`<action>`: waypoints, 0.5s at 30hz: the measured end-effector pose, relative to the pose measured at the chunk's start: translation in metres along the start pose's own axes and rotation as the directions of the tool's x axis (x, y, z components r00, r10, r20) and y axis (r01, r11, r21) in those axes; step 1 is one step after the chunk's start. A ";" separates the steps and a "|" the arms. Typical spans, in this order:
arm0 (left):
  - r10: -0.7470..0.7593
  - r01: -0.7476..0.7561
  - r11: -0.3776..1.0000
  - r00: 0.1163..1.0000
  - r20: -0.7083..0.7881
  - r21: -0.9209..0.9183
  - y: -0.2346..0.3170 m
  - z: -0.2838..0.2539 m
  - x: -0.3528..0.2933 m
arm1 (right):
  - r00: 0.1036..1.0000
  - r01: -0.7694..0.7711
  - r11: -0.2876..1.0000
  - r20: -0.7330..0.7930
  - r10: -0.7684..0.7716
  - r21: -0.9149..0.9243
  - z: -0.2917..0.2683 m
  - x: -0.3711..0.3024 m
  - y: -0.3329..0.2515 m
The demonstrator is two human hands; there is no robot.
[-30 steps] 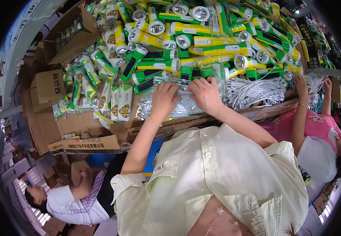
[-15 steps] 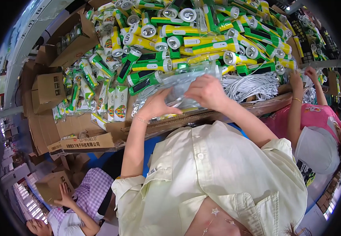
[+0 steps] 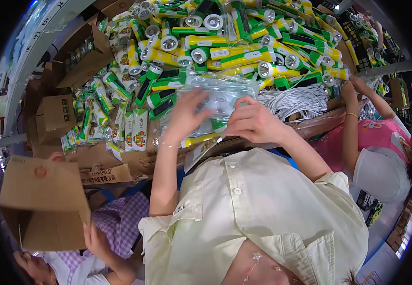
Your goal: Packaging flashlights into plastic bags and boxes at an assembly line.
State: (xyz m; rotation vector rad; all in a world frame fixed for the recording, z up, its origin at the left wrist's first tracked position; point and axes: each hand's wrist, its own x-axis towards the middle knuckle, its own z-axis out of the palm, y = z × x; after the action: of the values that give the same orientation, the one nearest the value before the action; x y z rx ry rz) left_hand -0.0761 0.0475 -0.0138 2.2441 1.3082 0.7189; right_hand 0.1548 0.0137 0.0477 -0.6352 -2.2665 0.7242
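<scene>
My left hand (image 3: 187, 114) and my right hand (image 3: 253, 121) both grip a clear plastic bag (image 3: 222, 92) lifted above the work surface. Inside the bag lies a green and yellow flashlight (image 3: 201, 138), partly hidden by my fingers. Beyond the bag spreads a big heap of green and yellow flashlights (image 3: 234, 42). A bundle of white cords (image 3: 294, 102) lies just right of my right hand. Bagged flashlights (image 3: 132, 133) are stacked to the left of my left hand.
Brown cardboard boxes (image 3: 56, 116) stand at the left. A person at lower left in a checked shirt lifts a cardboard box (image 3: 44, 204). Another person in a pink top (image 3: 382, 137) reaches into the pile from the right.
My hands have lifted the clear bag off the heap and drawn it toward me. The person at lower left has raised a cardboard box.
</scene>
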 end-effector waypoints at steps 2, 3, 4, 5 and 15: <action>0.094 -0.096 0.995 0.992 0.082 0.029 -0.006 0.016 -0.007 | 0.998 -0.044 0.998 -0.040 0.043 -0.040 -0.011 0.000 -0.006; 0.025 -0.005 0.997 0.969 0.247 -0.082 -0.004 0.016 -0.011 | 0.993 -0.092 0.993 -0.083 0.085 -0.079 -0.015 -0.002 -0.006; -0.025 0.105 0.979 0.911 0.411 -0.173 -0.004 0.015 -0.015 | 0.987 -0.103 0.994 -0.124 0.098 -0.028 -0.016 -0.004 -0.002; -0.021 0.102 0.979 0.910 0.415 -0.174 -0.001 0.011 -0.013 | 0.986 -0.107 0.994 -0.129 0.102 -0.030 -0.017 -0.005 0.002; -0.227 0.264 0.931 0.960 0.165 -0.254 0.057 -0.023 -0.002 | 0.995 -0.088 0.991 -0.063 0.081 -0.104 -0.003 0.014 0.026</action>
State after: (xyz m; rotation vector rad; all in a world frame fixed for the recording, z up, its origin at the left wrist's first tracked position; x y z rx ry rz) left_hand -0.0545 0.0223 0.0378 1.8361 1.3069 0.6058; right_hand 0.1536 0.0422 0.0386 -0.7975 -2.2470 0.6194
